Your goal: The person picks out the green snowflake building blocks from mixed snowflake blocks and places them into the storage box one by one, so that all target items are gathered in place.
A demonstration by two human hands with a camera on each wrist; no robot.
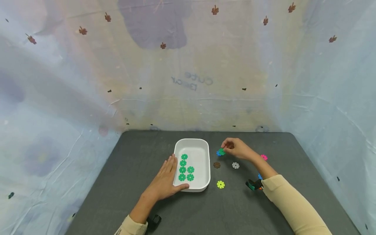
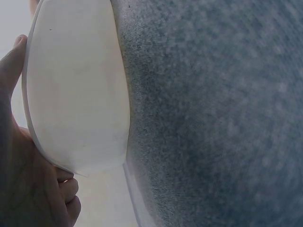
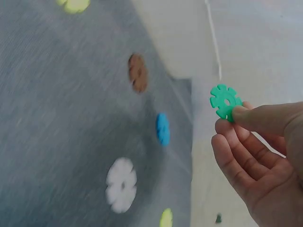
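Note:
My right hand [image 1: 240, 149] pinches a green flower-shaped disc [image 3: 220, 98] between thumb and fingers, raised above the table to the right of the tray. Straight fingers of my left hand [image 1: 163, 183] lie along the left side of a white tray [image 1: 202, 160], with the thumb at its near edge. Inside the tray, several green discs [image 1: 182, 169] lie flat in two columns on the left. A blue disc [image 1: 218, 153] is on the table below the held one, partly covered by it in the head view.
Around the right hand lie a brown disc [image 1: 216, 165], a white disc [image 1: 235, 165], a yellow disc [image 1: 220, 184] and a pink disc [image 1: 264, 157]. Another blue disc [image 1: 259, 176] is partly hidden by the right wrist. A printed curtain [image 1: 188, 111] surrounds the dark table [image 1: 141, 150].

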